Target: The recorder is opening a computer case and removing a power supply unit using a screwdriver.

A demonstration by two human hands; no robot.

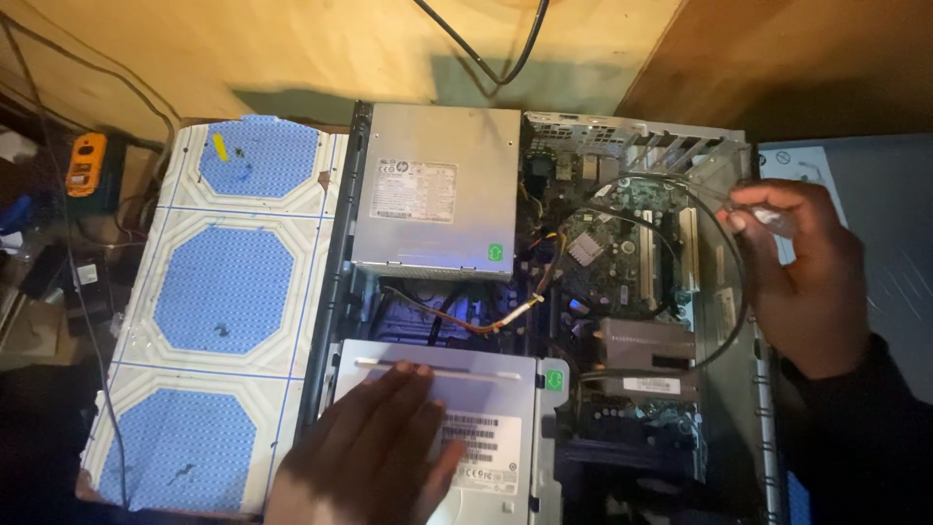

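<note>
- The left hand (364, 457) lies flat, palm down, on the silver drive cage (486, 408) at the near end of the open computer case (743, 408); its fingers (403, 384) are stretched out and slightly spread, pinching nothing; the fingertips reach a raised bar along the cage's top.
- The right hand (802, 277) hovers over the right wall of the case; its fingers (768, 204) are curled and pressed together around a slim tool with a clear handle (777, 222), whose tip is too blurred to make out.
- A thin black cable (724, 243) loops in an arc just beside the right hand, over the motherboard (607, 243).
- The grey power supply (437, 190) fills the far left corner of the case; red, yellow and black wires (486, 321) run between it and the drive cage.
- Left of the case, on the table (292, 49), lies a white sheet with blue octagons (219, 292); an orange device (86, 163) sits further left, well apart from both hands.
</note>
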